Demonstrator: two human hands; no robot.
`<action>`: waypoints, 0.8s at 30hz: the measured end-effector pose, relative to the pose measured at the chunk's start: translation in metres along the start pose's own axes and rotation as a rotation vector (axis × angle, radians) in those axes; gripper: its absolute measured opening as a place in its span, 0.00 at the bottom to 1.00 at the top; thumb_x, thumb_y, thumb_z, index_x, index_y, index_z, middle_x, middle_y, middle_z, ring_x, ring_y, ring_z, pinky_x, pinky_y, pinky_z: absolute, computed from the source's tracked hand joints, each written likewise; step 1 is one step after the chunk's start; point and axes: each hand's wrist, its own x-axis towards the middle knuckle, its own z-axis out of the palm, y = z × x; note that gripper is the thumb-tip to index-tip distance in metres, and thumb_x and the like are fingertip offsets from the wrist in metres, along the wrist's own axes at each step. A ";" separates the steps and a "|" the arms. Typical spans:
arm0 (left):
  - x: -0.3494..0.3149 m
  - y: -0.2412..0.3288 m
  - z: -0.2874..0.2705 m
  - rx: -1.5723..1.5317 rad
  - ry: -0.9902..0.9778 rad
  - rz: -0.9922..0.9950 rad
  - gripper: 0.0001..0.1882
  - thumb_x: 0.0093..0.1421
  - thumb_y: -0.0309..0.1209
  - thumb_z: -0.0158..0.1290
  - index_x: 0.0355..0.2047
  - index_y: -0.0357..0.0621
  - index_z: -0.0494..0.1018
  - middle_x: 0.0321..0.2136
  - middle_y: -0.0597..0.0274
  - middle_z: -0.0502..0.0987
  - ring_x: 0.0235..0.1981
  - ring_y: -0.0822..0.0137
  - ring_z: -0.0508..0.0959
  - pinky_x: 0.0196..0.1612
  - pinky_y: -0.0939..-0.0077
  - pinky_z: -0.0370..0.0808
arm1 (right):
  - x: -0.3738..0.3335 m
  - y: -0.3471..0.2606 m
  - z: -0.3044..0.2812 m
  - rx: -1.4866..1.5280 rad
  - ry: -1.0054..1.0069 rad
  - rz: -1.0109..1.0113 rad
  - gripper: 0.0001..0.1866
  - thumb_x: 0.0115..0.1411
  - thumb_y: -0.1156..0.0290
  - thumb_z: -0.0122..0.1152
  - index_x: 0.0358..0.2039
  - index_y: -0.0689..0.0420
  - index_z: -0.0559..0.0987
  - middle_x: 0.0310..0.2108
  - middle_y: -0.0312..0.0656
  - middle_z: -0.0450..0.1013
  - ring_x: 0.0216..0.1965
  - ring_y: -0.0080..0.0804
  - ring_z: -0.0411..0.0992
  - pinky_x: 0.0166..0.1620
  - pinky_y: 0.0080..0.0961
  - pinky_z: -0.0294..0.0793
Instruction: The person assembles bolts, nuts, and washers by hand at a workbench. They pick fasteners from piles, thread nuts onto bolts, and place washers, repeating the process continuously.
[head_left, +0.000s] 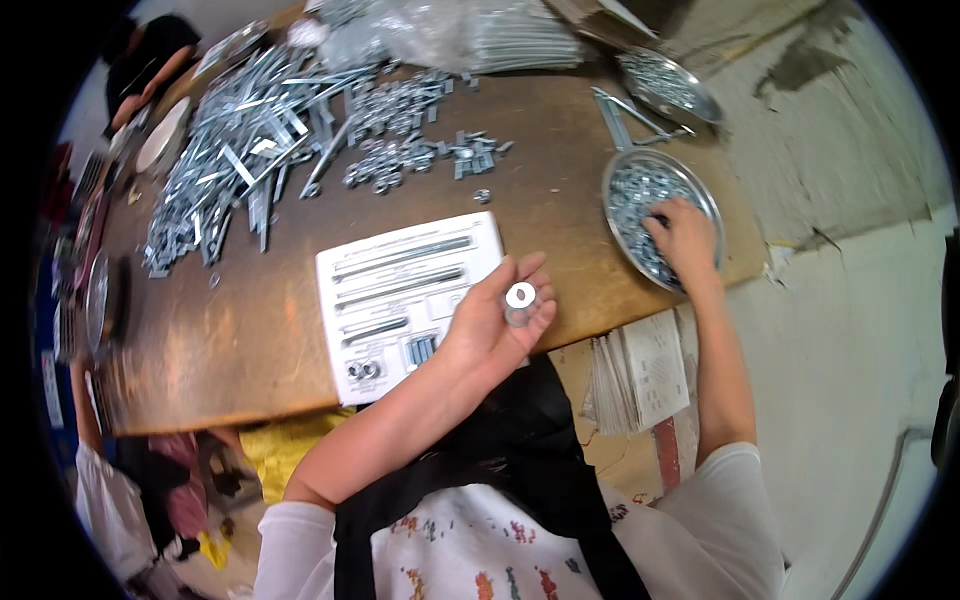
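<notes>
A black apron [500, 415] is covering the white shirt nearest me. Just beyond, I am keeping the left hand [492, 318] palm up, fingers partly open and loosely curling around a pale round washer [512, 298]; a greyish disc is showing right below it. Under that forearm, a white sheet [400, 310] showing rods and small fittings is lying on the brown table [250, 330].

To the right, I am dipping the right hand [690, 240] into a round steel bowl [655, 157] holding many small metal pieces [632, 195]. Its fingers are bending down among them; I cannot tell how far apart the tips are or whether they are gripping anything.

Farther out, small metal fittings [390, 160] are lying loose, with a big heap of long metal bars [240, 140] spreading to their left. Beyond those, clear plastic bags [430, 40] are sitting along the far side, and at far left a person in black [155, 55] is leaning by the table.
</notes>
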 end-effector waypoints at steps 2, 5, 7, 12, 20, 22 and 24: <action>0.002 0.007 -0.015 -0.004 -0.095 -0.003 0.16 0.71 0.37 0.48 0.53 0.40 0.69 0.35 0.62 0.76 0.31 0.71 0.74 0.34 0.78 0.77 | 0.003 -0.004 0.003 -0.027 0.060 -0.019 0.08 0.55 0.64 0.66 0.32 0.54 0.85 0.33 0.43 0.78 0.38 0.45 0.77 0.43 0.40 0.75; 0.003 0.013 -0.028 0.011 -0.150 0.002 0.17 0.71 0.36 0.48 0.54 0.40 0.69 0.36 0.63 0.76 0.32 0.72 0.76 0.35 0.80 0.77 | 0.002 -0.011 0.003 -0.081 0.097 0.064 0.08 0.57 0.65 0.64 0.32 0.54 0.85 0.31 0.42 0.78 0.38 0.44 0.77 0.41 0.40 0.74; 0.002 0.011 -0.016 0.031 -0.070 0.044 0.17 0.71 0.36 0.47 0.55 0.40 0.69 0.39 0.62 0.76 0.36 0.71 0.77 0.38 0.78 0.79 | -0.001 -0.014 -0.007 -0.069 0.218 0.035 0.07 0.57 0.65 0.64 0.32 0.53 0.84 0.32 0.42 0.78 0.37 0.44 0.77 0.40 0.39 0.74; -0.004 0.008 -0.010 0.034 0.113 0.132 0.21 0.73 0.40 0.42 0.58 0.38 0.66 0.52 0.56 0.73 0.51 0.63 0.77 0.54 0.69 0.78 | -0.020 -0.100 -0.040 0.384 0.369 -0.136 0.05 0.54 0.70 0.67 0.32 0.55 0.82 0.34 0.40 0.77 0.35 0.39 0.76 0.38 0.34 0.75; -0.009 0.007 -0.016 0.023 0.097 0.133 0.23 0.75 0.42 0.33 0.58 0.38 0.66 0.52 0.55 0.71 0.50 0.61 0.75 0.55 0.61 0.73 | -0.066 -0.201 -0.045 0.519 0.027 -0.439 0.11 0.48 0.70 0.69 0.34 0.55 0.82 0.34 0.36 0.76 0.40 0.38 0.73 0.43 0.35 0.71; -0.009 0.003 -0.015 -0.003 0.094 0.157 0.22 0.75 0.41 0.33 0.58 0.37 0.66 0.51 0.55 0.71 0.50 0.61 0.74 0.56 0.61 0.72 | -0.067 -0.203 -0.040 0.459 0.081 -0.467 0.12 0.48 0.70 0.69 0.34 0.56 0.82 0.34 0.36 0.76 0.39 0.37 0.73 0.44 0.37 0.70; -0.011 0.001 -0.015 -0.033 0.078 0.171 0.22 0.75 0.40 0.34 0.58 0.36 0.65 0.51 0.54 0.71 0.51 0.60 0.74 0.57 0.61 0.71 | -0.068 -0.203 -0.033 0.419 0.140 -0.470 0.12 0.47 0.70 0.70 0.34 0.56 0.82 0.33 0.36 0.76 0.38 0.38 0.73 0.45 0.38 0.69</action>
